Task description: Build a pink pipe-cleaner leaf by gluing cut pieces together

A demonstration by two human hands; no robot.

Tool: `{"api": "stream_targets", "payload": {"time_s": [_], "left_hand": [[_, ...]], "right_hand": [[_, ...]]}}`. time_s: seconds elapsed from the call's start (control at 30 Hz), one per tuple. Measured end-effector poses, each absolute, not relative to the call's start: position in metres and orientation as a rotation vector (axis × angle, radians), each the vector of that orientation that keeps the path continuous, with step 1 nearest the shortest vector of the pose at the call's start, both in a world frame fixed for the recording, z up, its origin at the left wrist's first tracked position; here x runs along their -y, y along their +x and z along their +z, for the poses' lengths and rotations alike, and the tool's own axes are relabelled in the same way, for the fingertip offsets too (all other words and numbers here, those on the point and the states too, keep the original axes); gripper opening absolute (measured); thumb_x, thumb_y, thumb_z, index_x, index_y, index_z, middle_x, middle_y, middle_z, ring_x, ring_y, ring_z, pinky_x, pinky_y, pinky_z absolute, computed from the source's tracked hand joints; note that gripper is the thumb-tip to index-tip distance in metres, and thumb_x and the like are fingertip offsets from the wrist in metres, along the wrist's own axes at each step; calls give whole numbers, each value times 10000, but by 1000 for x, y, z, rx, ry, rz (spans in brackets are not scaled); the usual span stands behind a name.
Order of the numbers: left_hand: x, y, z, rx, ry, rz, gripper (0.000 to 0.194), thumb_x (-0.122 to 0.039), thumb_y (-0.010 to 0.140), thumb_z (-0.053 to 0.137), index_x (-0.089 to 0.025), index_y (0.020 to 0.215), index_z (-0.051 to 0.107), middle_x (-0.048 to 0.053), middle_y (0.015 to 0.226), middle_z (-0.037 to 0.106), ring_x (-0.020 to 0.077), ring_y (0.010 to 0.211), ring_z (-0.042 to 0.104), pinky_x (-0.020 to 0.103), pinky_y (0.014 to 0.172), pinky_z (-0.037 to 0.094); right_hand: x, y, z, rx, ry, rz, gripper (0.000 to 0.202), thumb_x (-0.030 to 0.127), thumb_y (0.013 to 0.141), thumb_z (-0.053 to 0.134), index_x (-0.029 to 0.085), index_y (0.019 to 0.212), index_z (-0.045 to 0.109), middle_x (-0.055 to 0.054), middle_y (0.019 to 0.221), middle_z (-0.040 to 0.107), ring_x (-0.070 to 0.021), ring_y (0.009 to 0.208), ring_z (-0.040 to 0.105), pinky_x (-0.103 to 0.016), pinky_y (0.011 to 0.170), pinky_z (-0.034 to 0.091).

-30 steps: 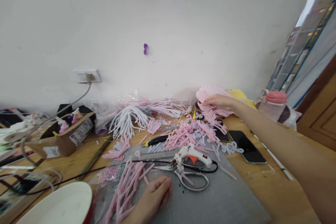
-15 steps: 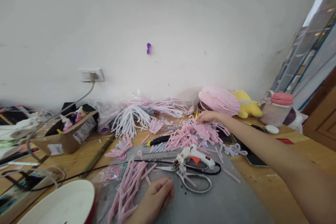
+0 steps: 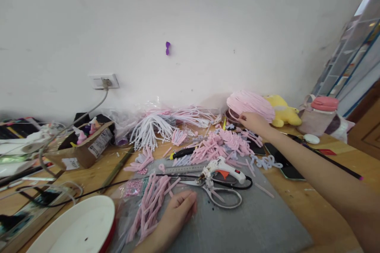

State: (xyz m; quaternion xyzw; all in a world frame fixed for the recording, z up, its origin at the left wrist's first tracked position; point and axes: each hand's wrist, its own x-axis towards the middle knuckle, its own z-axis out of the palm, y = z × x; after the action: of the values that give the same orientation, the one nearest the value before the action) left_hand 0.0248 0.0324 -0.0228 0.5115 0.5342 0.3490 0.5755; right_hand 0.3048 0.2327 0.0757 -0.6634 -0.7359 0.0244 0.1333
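Note:
My right hand (image 3: 252,121) reaches to the back, in front of the pink fuzzy bundle (image 3: 251,104), its fingertips pinched at a thin pink strand over a dark bowl (image 3: 233,115). Curled on the grey mat (image 3: 234,225) lies my left hand (image 3: 181,209), its fingers closed and their inside hidden. Pink fuzzy sticks (image 3: 151,201) lie to its left. Scissors (image 3: 227,201) and a white glue gun (image 3: 225,168) rest to its right. Behind them spreads a heap of pink pieces (image 3: 210,146).
A white round dish (image 3: 77,225) stands front left, near a power strip (image 3: 32,213) and a cardboard box (image 3: 86,148). White stamens (image 3: 151,130) lie at the back. A yellow plush toy (image 3: 282,112) and a pink-lidded jar (image 3: 319,116) stand back right, behind phones (image 3: 285,162).
My right hand has moved from the pink heap, back and to the right, to the bowl by the pink bundle. The left hand keeps its place on the mat. The view has shifted slightly.

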Motion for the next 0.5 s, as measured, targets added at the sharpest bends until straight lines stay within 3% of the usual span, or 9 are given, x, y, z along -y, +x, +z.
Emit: {"api": "stream_targets", "payload": {"time_s": [0.07,0.17,0.23,0.4,0.5], "left_hand": [[-32,24,-23,-1251,1192,821,515,-675,670,430,-191,498,392,-81,401,256,77,407,218,225,425,130],[-31,24,-24,-1244,1197,799,512,-669,672,439,-189,498,405,-81,391,262,76,398,221,225,421,132],[-31,25,-25,-1238,1200,784,513,-670,672,437,-189,498,409,-84,381,258,74,390,216,224,418,129],[-33,27,-27,-1239,1188,789,508,-670,662,441,-191,493,407,-93,364,246,68,373,197,226,412,115],[-33,27,-28,-1251,1192,807,506,-665,670,432,-191,493,413,-93,350,248,68,363,190,227,410,110]], "right_hand": [[-208,332,71,2049,-2018,-17,358,391,867,369,137,956,604,-147,971,648,-291,942,576,-343,723,407],[-173,373,46,1947,-2267,-32,404,462,794,472,98,896,616,-207,933,642,-355,876,601,-402,690,425],[-156,394,25,1854,-2435,-8,498,506,741,530,62,962,585,-246,935,635,-383,853,609,-418,663,441],[-151,408,-12,1829,-2473,25,516,475,741,541,57,1044,525,-223,979,637,-324,889,620,-360,693,470],[-157,402,-16,1806,-2475,-7,586,499,742,525,38,1100,474,-237,990,627,-334,934,604,-369,712,464]]}}
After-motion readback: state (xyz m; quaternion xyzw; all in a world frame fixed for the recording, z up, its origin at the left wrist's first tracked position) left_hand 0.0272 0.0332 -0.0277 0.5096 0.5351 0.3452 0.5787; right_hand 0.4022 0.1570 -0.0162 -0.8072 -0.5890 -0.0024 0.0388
